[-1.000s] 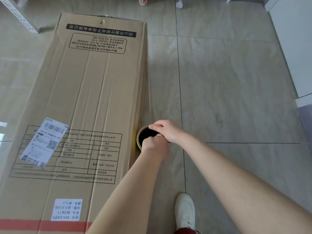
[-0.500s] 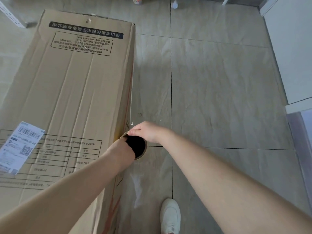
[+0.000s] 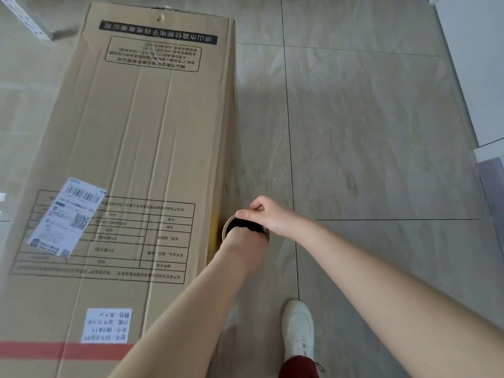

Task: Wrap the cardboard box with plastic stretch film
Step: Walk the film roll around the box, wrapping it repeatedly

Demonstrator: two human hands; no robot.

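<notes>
A long cardboard box point(image 3: 141, 137) lies flat on the tiled floor, with printed text and a white shipping label point(image 3: 68, 214) on top. A hazy sheen like clear film covers its near part. The stretch film roll point(image 3: 225, 227) stands upright against the box's right side, and only its brown core rim and dark hollow show. My left hand point(image 3: 245, 244) reaches into the core from the near side, fingers hidden inside. My right hand point(image 3: 268, 214) pinches the far rim of the core between thumb and fingers.
My white shoe point(image 3: 298, 328) stands on the floor just right of the box's near end. A white perforated metal bar point(image 3: 27, 23) lies at the top left. White furniture point(image 3: 477, 64) lines the right edge. Bare grey tiles point(image 3: 368, 132) stretch to the right of the box.
The view swung right and then back left, so more of the box top shows again. Both hands kept their hold on the roll beside the box's right side.
</notes>
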